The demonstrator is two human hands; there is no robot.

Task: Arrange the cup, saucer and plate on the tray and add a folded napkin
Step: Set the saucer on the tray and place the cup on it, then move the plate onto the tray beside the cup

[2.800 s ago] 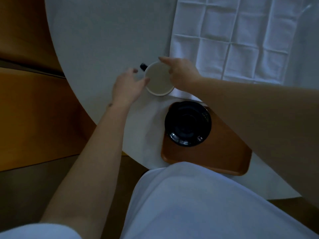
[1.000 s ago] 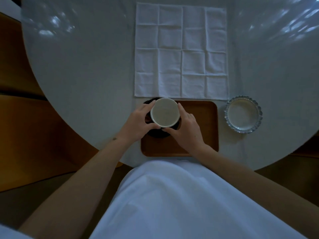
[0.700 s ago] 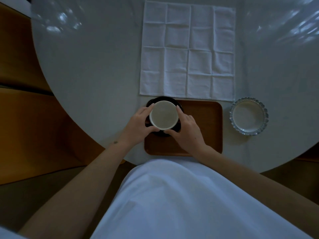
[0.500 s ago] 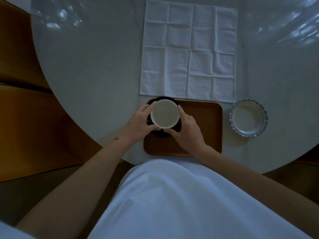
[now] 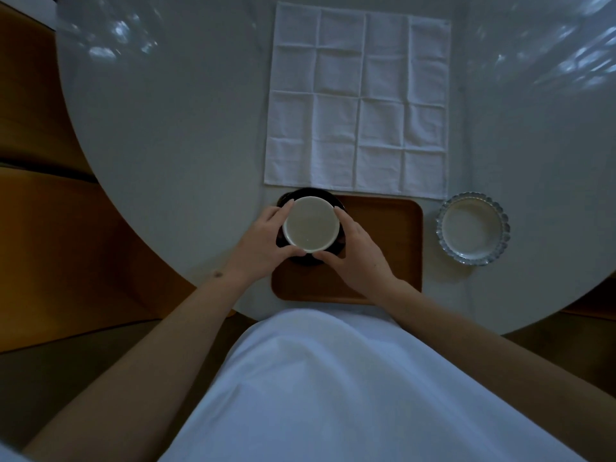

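On tray (image 5: 383, 248), far-left corner: cup (image 5: 311, 224) clasped between left hand (image 5: 263, 241) and right hand (image 5: 361, 253), apparently seated on dark saucer (image 5: 338, 203). Both grips are closed around its wall for centring.

white cup (image 5: 311, 224) upright on black saucer (image 5: 338, 205), tray (image 5: 383, 235) left end; fluted plate (image 5: 472, 228) right; napkin (image 5: 358, 101) unfolded beyond.

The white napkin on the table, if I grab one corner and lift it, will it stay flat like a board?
Probably not. The napkin looks like thin cloth lying flat, with a grid of fold creases, so it would likely droop and bend along them. It also looks light, so a push might bunch it rather than slide it whole.
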